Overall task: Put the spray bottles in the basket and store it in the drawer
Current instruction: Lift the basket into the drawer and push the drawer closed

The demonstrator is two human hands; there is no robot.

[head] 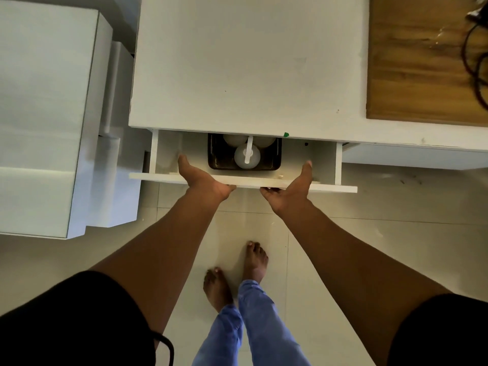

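Observation:
A dark basket [274, 157] sits inside the white drawer [317, 188], which stands partly pulled out from under the white counter. In the basket stand white spray bottles [247, 155]; one shows fully from above, two more are half hidden under the counter edge. My left hand [204, 179] lies over the drawer's front panel with its thumb inside the drawer. My right hand [289, 191] grips the same panel further right, thumb inside and fingers under the front.
The white counter top [248, 62] spans the upper view, with a wooden board [422, 56] and dark cables [475, 48] at the far right. A white cabinet [45, 114] stands to the left. My bare feet [235, 276] are on the tiled floor below the drawer.

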